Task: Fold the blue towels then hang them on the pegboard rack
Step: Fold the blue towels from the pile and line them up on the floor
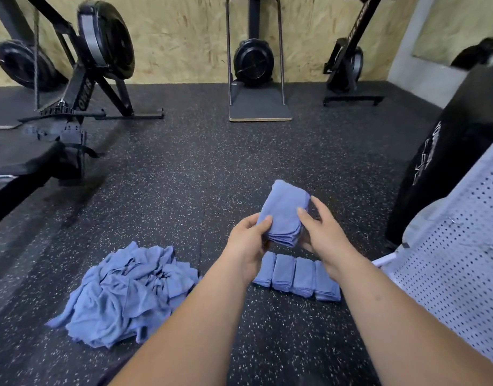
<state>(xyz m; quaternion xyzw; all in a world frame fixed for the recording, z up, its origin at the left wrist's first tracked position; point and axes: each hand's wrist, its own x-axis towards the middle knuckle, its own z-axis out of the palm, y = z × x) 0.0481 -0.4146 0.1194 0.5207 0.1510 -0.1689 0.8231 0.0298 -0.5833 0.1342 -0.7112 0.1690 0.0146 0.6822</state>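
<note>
A folded blue towel point(284, 210) is held up above the floor between both hands. My left hand point(246, 240) grips its near left edge with the thumb on top. My right hand point(322, 232) grips its right side, fingers curled round it. Below them, several folded blue towels point(297, 275) lie side by side in a row on the floor. A loose heap of unfolded blue towels point(128, 293) lies to the left. The white pegboard rack point(457, 263) stands at the right edge, only partly in view.
The floor point(184, 176) is black speckled rubber. Rowing machines point(95, 65) and a ski machine point(253, 65) stand along the far wooden wall. A black punching bag point(448, 162) stands at the right, behind the pegboard. A dark bench point(22, 165) is at the left.
</note>
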